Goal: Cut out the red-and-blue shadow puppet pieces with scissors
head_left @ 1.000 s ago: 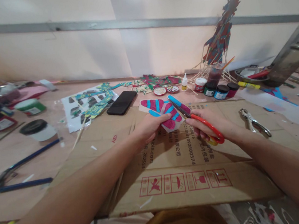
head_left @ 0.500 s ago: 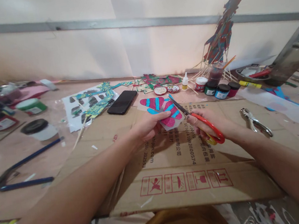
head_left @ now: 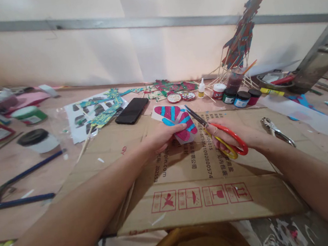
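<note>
My left hand [head_left: 165, 135] pinches a painted paper piece [head_left: 182, 118], striped magenta and blue with pale uncut margins, between thumb and fingers. My right hand [head_left: 224, 133] is wrapped round the handles of a pair of scissors [head_left: 231, 136], one loop red and the other yellow. The dark blades point up and left, their tip by the upper right edge of the paper. Both hands are above a flattened cardboard sheet [head_left: 199, 211] printed with red symbols and black lettering. Fingers of the left hand behind the paper are hidden.
Behind the cardboard lie a black phone [head_left: 132, 111], a glue bottle [head_left: 201, 88] and several paint jars [head_left: 242, 99]. A metal hole punch [head_left: 277, 132] rests on the right. Blue-handled pliers [head_left: 22, 174] and a lidded cup [head_left: 39, 141] stand left.
The scissors have turned slightly, and the yellow loop shows more, apart from the red one. The paper has tilted a little in my left hand. The whole view has shifted slightly.
</note>
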Demonstrator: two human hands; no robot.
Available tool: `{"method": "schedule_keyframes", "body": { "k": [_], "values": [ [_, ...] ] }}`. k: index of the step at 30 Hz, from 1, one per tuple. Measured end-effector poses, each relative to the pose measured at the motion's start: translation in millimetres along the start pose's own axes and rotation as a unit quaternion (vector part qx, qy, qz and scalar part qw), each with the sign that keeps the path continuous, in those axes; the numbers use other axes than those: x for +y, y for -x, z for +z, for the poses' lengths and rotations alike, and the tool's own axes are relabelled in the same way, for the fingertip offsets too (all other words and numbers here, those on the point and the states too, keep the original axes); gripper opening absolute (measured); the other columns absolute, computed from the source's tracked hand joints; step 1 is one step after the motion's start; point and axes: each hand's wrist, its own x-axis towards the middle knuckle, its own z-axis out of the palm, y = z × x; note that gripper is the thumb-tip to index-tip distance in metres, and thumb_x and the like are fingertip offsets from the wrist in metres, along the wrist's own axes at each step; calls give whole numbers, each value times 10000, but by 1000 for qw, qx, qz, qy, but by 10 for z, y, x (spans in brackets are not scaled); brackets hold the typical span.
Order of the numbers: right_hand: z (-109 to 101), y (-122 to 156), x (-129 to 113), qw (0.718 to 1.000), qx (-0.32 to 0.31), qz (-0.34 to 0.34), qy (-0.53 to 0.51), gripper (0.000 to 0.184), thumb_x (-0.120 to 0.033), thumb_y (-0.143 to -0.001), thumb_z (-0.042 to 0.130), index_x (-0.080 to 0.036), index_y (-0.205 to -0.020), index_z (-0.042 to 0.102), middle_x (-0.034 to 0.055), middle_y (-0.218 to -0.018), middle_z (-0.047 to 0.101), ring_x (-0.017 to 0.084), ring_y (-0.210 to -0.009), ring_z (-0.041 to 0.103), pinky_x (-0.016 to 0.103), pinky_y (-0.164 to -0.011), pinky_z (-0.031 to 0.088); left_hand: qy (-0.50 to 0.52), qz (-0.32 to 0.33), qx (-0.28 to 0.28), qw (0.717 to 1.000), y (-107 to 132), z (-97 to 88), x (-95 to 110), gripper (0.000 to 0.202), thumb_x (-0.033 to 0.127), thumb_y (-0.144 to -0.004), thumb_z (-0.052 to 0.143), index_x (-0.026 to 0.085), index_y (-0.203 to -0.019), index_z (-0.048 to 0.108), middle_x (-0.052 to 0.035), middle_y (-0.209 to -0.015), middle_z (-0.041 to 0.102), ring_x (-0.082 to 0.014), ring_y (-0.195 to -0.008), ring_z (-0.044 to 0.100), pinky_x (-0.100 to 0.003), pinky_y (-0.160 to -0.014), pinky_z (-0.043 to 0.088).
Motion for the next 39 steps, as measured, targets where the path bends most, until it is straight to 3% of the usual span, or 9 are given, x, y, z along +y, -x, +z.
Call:
{"method": "schedule_keyframes", "body": {
  "k": [10, 16, 20, 24, 28, 34, 39],
  "values": [
    [-54, 43, -10, 1000, -26, -8, -13, 524, -749, -919, 521, -235, -815, 514, -29, -545, 580, 125, -425, 532, 234, -413, 465, 13, 22, -18, 1000, -31, -42, -32, 305, 186, -675, 910, 173, -942, 762, -100, -996, 818, -257, -894, 773, -408, -880, 631],
    [-25, 38, -18, 998, -17, -6, -59, 592, -804, -915, 471, -225, -803, 514, -18, -566, 601, 117, -419, 536, 223, -396, 449, 38, -11, -19, 999, 4, -19, 40, 274, 148, -691, 897, 188, -929, 768, -93, -997, 822, -266, -934, 783, -401, -891, 641],
    [8, 45, -78, 998, -11, -5, -65, 527, -733, -932, 535, -225, -797, 494, -31, -575, 598, 106, -427, 541, 215, -422, 472, 85, -26, -25, 996, 36, -2, 105, 243, 146, -741, 854, 177, -971, 780, -100, -1058, 820, -263, -1012, 778, -369, -918, 639],
    [34, 32, -68, 997, -9, 4, -74, 454, -640, -994, 502, -224, -814, 479, -38, -586, 596, 93, -408, 526, 203, -410, 462, 83, -16, -28, 996, 44, 1, 95, 258, 166, -728, 875, 191, -969, 786, -98, -1081, 819, -284, -1058, 768, -399, -951, 630],
    [55, -8, 1, 996, -3, 19, -91, 447, -636, -1010, 473, -220, -848, 501, -41, -578, 591, 97, -386, 513, 205, -378, 449, 61, -5, -48, 997, 46, 6, 29, 281, 168, -694, 902, 188, -946, 779, -104, -1059, 821, -288, -1021, 775, -389, -906, 635],
    [85, -34, 27, 996, 16, -13, -89, 564, -760, -965, 437, -227, -795, 510, -27, -561, 572, 108, -413, 530, 211, -406, 460, 52, -12, -84, 995, 83, 47, -38, 299, 189, -684, 915, 172, -946, 773, -105, -1041, 821, -263, -937, 785, -362, -866, 635],
    [116, -16, -25, 996, 34, 31, -73, 522, -666, -1024, 391, -235, -757, 511, -23, -515, 523, 114, -399, 499, 222, -399, 434, 60, -20, -92, 994, 112, 85, -39, 297, 175, -695, 904, 169, -963, 776, -108, -1020, 821, -254, -930, 784, -375, -911, 632]
  ]
}}
